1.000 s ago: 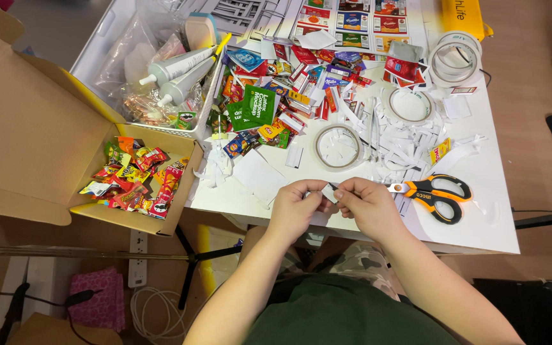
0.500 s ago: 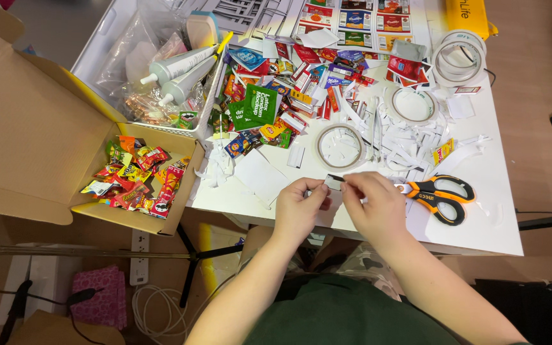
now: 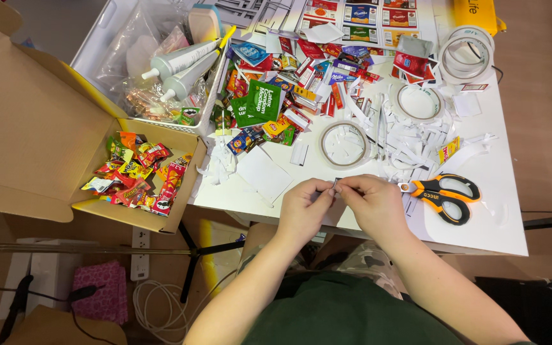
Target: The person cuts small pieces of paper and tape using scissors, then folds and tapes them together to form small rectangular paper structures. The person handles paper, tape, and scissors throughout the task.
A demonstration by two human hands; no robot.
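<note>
Where the two hands meet at the near edge of the desk (image 3: 493, 211), a tiny piece (image 3: 335, 186) is pinched between them, too small to say for sure what it is, though it looks like a scrap of paper or a small cutout. Both the left hand (image 3: 306, 207) and the right hand (image 3: 373, 203) have their grip narrowed to the fingertips on this piece, thumbs and forefingers pressed together.

Just right of the right hand lie orange-and-black scissors (image 3: 440, 195), shut, on the white top. Just beyond the hands sits a ring of clear tape (image 3: 344, 144), with a white paper rectangle (image 3: 263, 174) to its left and a litter of white paper strips (image 3: 410, 144) to its right. Farther off spreads a heap of small colourful printed wrappers (image 3: 289, 89), two more tape rolls (image 3: 418, 102) at the far right.

To the left, an open cardboard box (image 3: 27, 140) holds more small bright packets (image 3: 138, 174). Behind it a clear bin (image 3: 107, 45) holds two grey tubes (image 3: 183, 67).
</note>
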